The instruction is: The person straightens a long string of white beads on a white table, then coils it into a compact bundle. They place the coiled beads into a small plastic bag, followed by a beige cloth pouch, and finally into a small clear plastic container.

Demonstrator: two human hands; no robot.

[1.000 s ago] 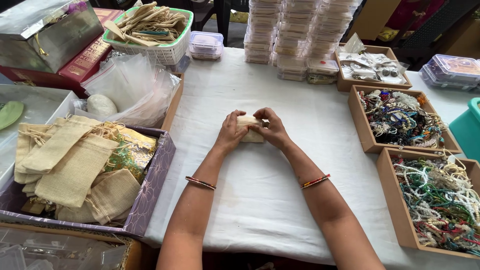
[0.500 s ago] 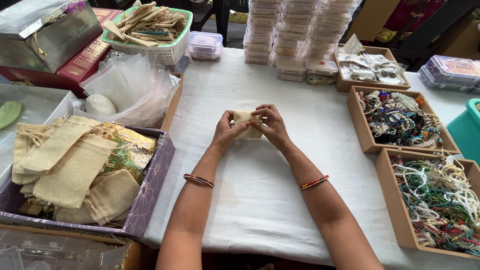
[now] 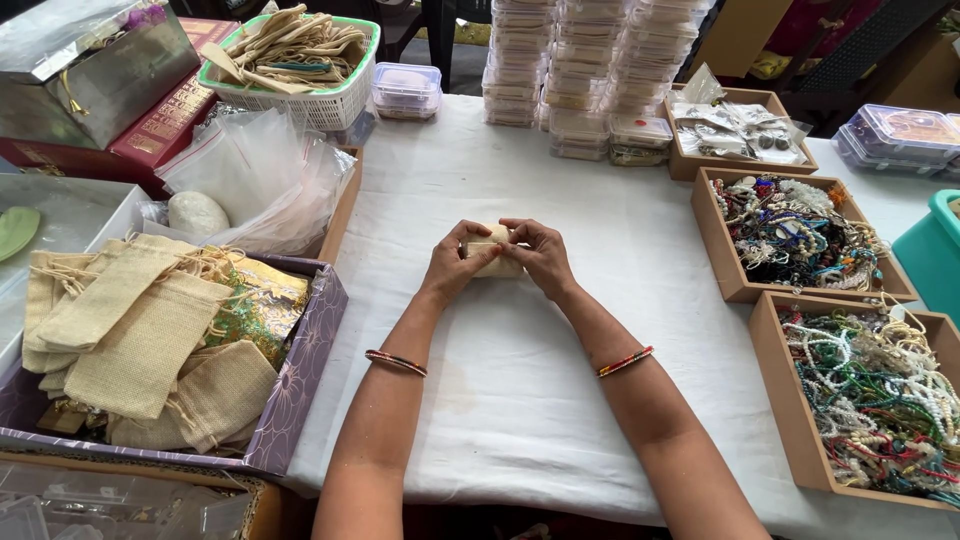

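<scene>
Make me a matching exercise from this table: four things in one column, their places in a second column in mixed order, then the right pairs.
Things:
1. small beige pouch
2. burlap bags
3. green-rimmed basket
4. stacked clear boxes

Places:
A. far edge of the white cloth, middle
B. in the purple box at the left
C. between the left hand and right hand
D. far left, beside a red box

Pairs: 1-C, 2-B, 3-D, 4-A
</scene>
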